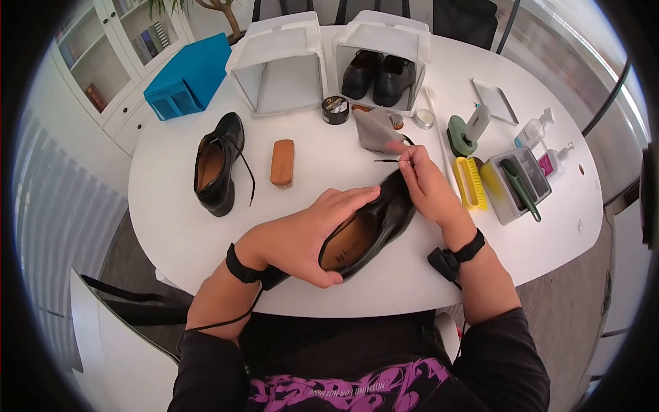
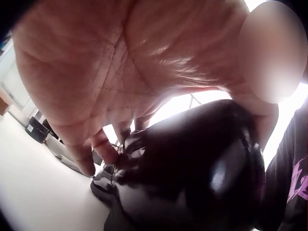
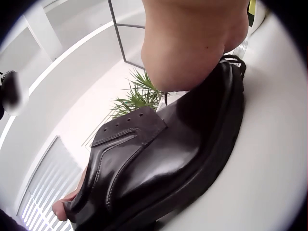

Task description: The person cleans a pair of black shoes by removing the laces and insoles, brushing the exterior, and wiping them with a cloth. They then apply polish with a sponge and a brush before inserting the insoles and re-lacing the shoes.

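A black leather shoe lies on the white table in front of the person, toe pointing away, its tan insole showing. The left hand grips the shoe around its heel and opening, thumb at the near side, fingers along the far side; in the left wrist view the palm arches over the dark leather. At the toe, the right hand pinches a dark lace, whose tip sticks out to the left. In the right wrist view the eyelets on the shoe hold no lace, and the right hand's fingertips are hidden.
Another black shoe and a wooden brush stand left. Behind are a blue box, two clear boxes, one holding black shoes, a polish tin and a grey cloth. Right are a yellow brush, a caddy and bottles.
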{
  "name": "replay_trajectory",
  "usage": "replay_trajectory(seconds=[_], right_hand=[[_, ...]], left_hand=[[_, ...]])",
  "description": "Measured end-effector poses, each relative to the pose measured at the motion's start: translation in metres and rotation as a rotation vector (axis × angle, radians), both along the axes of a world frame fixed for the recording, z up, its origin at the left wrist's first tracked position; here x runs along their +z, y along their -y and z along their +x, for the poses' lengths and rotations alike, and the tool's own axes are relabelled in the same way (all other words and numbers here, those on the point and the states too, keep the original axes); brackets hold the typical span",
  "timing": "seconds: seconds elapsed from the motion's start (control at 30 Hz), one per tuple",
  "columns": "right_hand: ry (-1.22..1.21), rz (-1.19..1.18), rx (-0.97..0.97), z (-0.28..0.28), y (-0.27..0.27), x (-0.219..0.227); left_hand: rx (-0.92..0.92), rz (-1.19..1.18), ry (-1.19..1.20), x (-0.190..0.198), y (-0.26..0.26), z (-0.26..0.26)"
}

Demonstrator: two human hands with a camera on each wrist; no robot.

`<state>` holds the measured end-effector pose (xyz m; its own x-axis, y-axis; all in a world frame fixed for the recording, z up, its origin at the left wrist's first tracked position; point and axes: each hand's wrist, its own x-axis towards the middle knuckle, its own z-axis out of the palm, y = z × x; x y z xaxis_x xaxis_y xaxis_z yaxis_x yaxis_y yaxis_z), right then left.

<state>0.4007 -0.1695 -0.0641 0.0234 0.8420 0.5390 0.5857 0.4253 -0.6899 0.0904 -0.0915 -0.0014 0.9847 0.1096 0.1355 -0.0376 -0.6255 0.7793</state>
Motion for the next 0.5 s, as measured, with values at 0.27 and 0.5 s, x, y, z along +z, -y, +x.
replay_trajectory(seconds=[0.27,0.5], right_hand=[[-0.247,-0.639,-0.047,0.003,0.033,0.047],[-0.430,-0.394,0.103,0.007,0.020,0.012]], left_hand=[[0.676,0.252,0.276,-0.011,-0.035,-0.017],[0.606,-0.034,0.300,-0.030,-0.029,-0.008]])
